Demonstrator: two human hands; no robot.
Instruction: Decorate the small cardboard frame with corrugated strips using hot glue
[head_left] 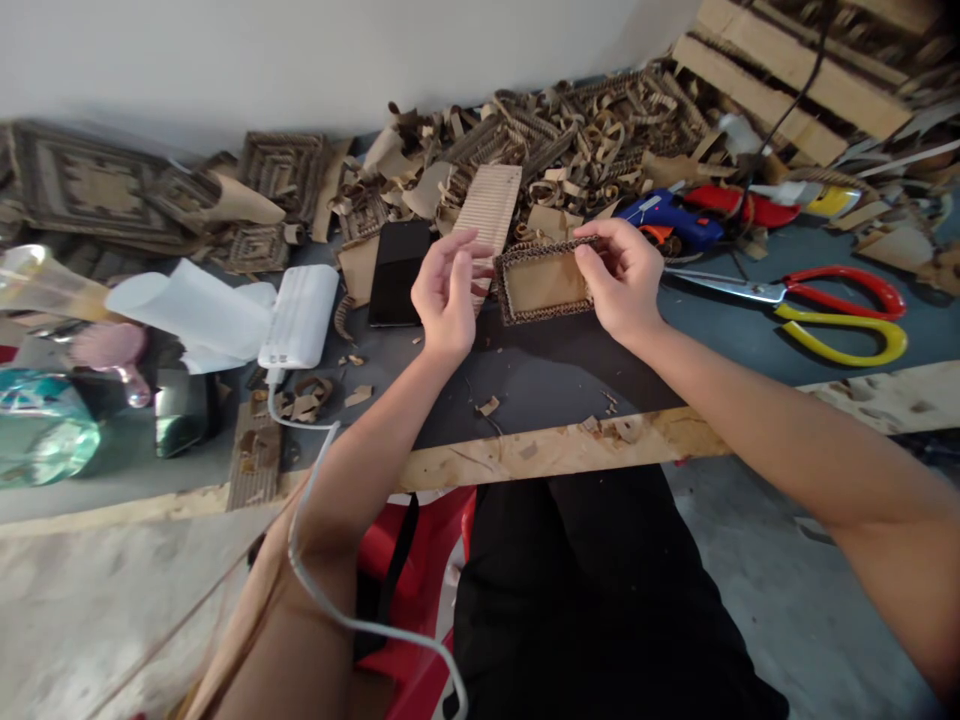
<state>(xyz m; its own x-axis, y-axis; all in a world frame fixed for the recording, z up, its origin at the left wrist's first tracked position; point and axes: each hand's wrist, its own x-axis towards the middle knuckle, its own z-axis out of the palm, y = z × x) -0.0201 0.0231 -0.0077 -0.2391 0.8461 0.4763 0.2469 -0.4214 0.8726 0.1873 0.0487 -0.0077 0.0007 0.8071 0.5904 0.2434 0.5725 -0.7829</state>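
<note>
My right hand (626, 278) pinches the right end of a small rectangular cardboard tray (546, 284), which has a flat brown base and a raised rim of corrugated strip. The tray is tilted toward me just above the dark tabletop. Left of it, my left hand (450, 292) is raised with fingers apart and slightly curled, holding nothing that I can see. Behind the left hand lies a piece of corrugated cardboard (491, 205). A black phone (394, 275) rests beside that hand.
Scissors (832, 305) with red and yellow handles and a blue glue gun (671, 215) lie at the right. Heaped cardboard strips (570, 130) line the wall. A white power bank (300, 315) trails a cable (315, 585) across my left arm. Wooden edging (525, 452) runs along the table's front.
</note>
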